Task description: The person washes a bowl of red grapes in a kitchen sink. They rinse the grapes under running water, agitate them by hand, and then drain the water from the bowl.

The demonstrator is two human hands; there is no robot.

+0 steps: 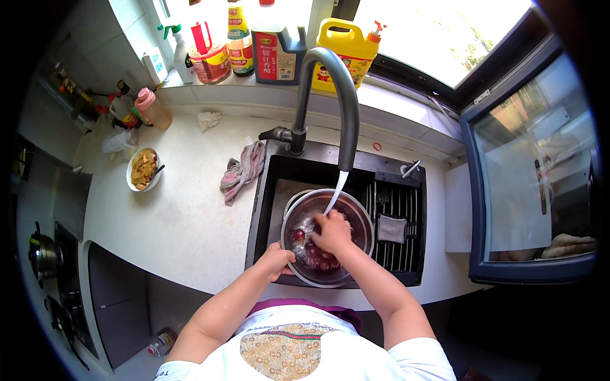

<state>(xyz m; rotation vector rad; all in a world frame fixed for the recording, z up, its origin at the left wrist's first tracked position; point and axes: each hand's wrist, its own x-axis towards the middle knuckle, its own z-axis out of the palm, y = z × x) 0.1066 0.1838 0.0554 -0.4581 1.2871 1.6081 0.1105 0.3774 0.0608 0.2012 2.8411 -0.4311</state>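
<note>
A metal bowl [289, 253] with dark red, round fruits that look like grapes [322, 259] stands in the black sink [273, 184]. My left hand [277, 261] grips the bowl's rim at the near left, thumb on top. Inside the bowl is my right hand [333, 233], fingers spread and reaching down toward the fruits; the fingertips are partly hidden. From the tall grey faucet [347, 108] a stream of water [337, 188] falls into the bowl, just beyond my right hand. Part of another round vessel's rim shows beneath the bowl.
Right of the bowl, a grey sponge [391, 229] lies on a black drying rack [398, 261]. A crumpled cloth [244, 171] sits left of the sink, and a white food bowl [145, 170] farther left. Bottles and a yellow jug [345, 47] line the sill. An open window pane [537, 171] juts in at right.
</note>
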